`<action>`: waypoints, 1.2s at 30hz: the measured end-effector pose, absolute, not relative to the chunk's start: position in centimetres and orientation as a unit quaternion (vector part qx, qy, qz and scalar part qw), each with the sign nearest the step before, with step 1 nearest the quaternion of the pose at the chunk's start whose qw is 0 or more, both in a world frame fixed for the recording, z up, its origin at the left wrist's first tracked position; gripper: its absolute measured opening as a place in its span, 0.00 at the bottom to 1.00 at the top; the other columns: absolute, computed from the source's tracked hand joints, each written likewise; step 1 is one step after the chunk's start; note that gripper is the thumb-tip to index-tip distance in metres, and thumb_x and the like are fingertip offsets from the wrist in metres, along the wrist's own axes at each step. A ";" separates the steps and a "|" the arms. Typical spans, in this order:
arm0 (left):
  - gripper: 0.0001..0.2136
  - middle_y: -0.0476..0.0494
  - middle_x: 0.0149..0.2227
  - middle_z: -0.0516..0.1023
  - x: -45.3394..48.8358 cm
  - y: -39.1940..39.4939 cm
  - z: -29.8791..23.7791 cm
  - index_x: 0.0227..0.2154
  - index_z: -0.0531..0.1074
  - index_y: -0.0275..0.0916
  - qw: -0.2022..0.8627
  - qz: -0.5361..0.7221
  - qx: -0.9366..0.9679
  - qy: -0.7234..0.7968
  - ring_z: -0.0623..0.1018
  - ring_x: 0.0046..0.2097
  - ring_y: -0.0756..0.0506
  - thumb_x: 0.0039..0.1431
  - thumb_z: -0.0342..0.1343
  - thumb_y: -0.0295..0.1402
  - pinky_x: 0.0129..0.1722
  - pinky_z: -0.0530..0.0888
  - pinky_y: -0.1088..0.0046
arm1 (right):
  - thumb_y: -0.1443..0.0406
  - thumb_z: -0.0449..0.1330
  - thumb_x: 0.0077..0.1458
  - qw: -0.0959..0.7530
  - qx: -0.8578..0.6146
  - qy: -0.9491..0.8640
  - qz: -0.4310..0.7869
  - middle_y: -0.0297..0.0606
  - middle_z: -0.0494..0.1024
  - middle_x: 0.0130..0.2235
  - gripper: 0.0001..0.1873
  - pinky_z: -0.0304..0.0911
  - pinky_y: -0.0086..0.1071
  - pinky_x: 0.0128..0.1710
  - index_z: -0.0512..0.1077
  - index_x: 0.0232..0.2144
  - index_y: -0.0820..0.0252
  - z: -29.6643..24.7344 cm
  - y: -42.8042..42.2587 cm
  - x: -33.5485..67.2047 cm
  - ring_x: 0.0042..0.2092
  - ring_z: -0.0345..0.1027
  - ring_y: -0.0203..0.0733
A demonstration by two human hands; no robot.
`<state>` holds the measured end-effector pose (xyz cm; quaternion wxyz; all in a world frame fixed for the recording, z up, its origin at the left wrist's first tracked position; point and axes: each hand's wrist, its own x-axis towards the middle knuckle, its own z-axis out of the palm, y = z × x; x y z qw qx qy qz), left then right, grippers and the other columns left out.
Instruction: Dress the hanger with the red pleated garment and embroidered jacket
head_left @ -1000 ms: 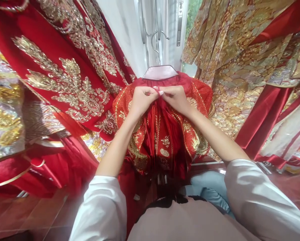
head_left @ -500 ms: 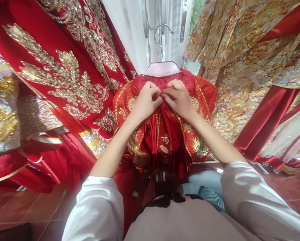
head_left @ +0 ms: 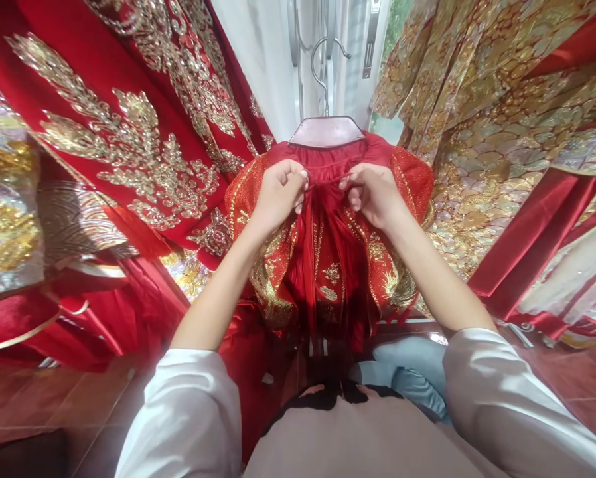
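A red garment with gold embroidery (head_left: 330, 272) hangs from a metal-hooked hanger (head_left: 319, 73) in front of me. Its upper part is gathered beneath a pale, dark-edged panel (head_left: 326, 131). My left hand (head_left: 282, 191) is closed, thumb and fingertips pinching a thin red tie at the left of the gathers. On the other side my right hand (head_left: 372, 192) pinches the tie too, its lower fingers curled. Between the hands, the red tie (head_left: 324, 184) crosses the front of the garment. A strand hangs below my left hand.
Red cloth with silver-gold beading (head_left: 163, 153) hangs close on the left. A gold sequined garment (head_left: 477, 153) hangs on the right. Behind the hanger stands a white door frame with a metal lock plate (head_left: 371, 50). Reddish tiles (head_left: 24, 392) cover the floor.
My hands have moved apart from the middle, the left one leftward and the right one rightward. The tie now spans the gap between them. The view has shifted slightly.
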<state>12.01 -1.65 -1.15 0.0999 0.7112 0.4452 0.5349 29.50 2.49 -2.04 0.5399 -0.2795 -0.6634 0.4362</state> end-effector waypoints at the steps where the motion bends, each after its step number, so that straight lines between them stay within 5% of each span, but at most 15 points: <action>1: 0.11 0.53 0.18 0.59 11.6 -1.8 -0.8 0.23 0.61 0.39 0.102 0.519 0.721 0.449 0.61 0.19 0.54 0.61 0.42 0.27 0.22 0.64 0.78 | 0.63 0.52 0.52 0.526 -0.277 -0.660 0.460 0.29 0.63 0.21 0.09 0.47 0.24 0.15 0.59 0.22 0.59 -1.8 2.4 29.8 0.17 0.48 0.25; 4: 0.10 0.51 0.19 0.62 9.6 -2.6 1.0 0.23 0.65 0.37 0.030 0.452 0.767 0.454 0.65 0.23 0.52 0.59 0.46 0.27 0.26 0.66 0.75 | 0.63 0.54 0.51 0.487 -0.299 -0.713 0.407 0.28 0.61 0.18 0.10 0.45 0.24 0.15 0.62 0.21 0.60 -0.7 2.4 31.7 0.16 0.45 0.25; 7: 0.07 0.43 0.35 0.74 7.8 -2.8 3.1 0.34 0.72 0.39 -0.120 0.360 0.824 0.421 0.72 0.39 0.45 0.58 0.49 0.29 0.41 0.69 0.66 | 0.65 0.57 0.50 0.476 -0.297 -0.805 0.192 0.34 0.72 0.27 0.04 0.57 0.28 0.22 0.70 0.26 0.60 0.6 2.9 33.8 0.22 0.59 0.30; 11: 0.10 0.40 0.56 0.65 7.4 -0.6 4.4 0.41 0.74 0.40 -0.250 0.189 0.872 0.377 0.62 0.58 0.34 0.58 0.51 0.32 0.56 0.59 0.51 | 0.64 0.54 0.55 0.339 -0.238 -0.907 -0.071 0.36 0.75 0.41 0.13 0.63 0.36 0.39 0.74 0.42 0.55 2.0 4.0 34.7 0.40 0.69 0.41; 16: 0.10 0.36 0.53 0.67 6.5 1.5 5.7 0.35 0.74 0.33 -0.263 0.157 0.876 0.373 0.62 0.57 0.35 0.59 0.50 0.33 0.57 0.58 0.52 | 0.58 0.54 0.57 0.217 -0.266 -0.925 -0.161 0.38 0.76 0.37 0.13 0.61 0.38 0.38 0.76 0.31 0.57 4.6 5.7 35.1 0.38 0.69 0.44; 23: 0.12 0.42 0.34 0.77 3.4 4.2 6.3 0.33 0.75 0.33 -0.060 0.385 0.816 0.427 0.74 0.38 0.47 0.58 0.50 0.35 0.42 0.70 0.69 | 0.51 0.59 0.51 0.373 -0.268 -0.888 0.032 0.38 0.77 0.31 0.16 0.64 0.39 0.41 0.78 0.29 0.56 6.5 9.5 37.3 0.36 0.69 0.44; 27: 0.12 0.45 0.27 0.74 3.6 5.0 4.5 0.28 0.73 0.34 0.028 0.412 0.790 0.453 0.72 0.31 0.49 0.59 0.49 0.37 0.34 0.69 0.73 | 0.53 0.60 0.50 0.463 -0.277 -0.842 0.007 0.40 0.77 0.39 0.17 0.63 0.42 0.46 0.77 0.36 0.57 3.7 9.3 36.7 0.42 0.69 0.47; 32: 0.17 0.48 0.20 0.67 4.7 2.8 3.6 0.20 0.67 0.36 -0.050 0.422 0.753 0.502 0.68 0.26 0.49 0.61 0.45 0.38 0.33 0.68 0.73 | 0.52 0.55 0.55 0.463 -0.333 -0.821 -0.022 0.41 0.77 0.36 0.19 0.63 0.42 0.43 0.76 0.37 0.60 1.3 8.6 37.2 0.39 0.69 0.48; 36: 0.14 0.44 0.31 0.76 4.0 2.0 3.7 0.30 0.73 0.36 -0.141 0.449 0.746 0.471 0.74 0.35 0.47 0.61 0.46 0.38 0.42 0.69 0.71 | 0.49 0.49 0.58 0.531 -0.346 -0.773 -0.023 0.37 0.72 0.26 0.24 0.63 0.38 0.38 0.73 0.27 0.61 0.4 9.5 37.2 0.32 0.66 0.42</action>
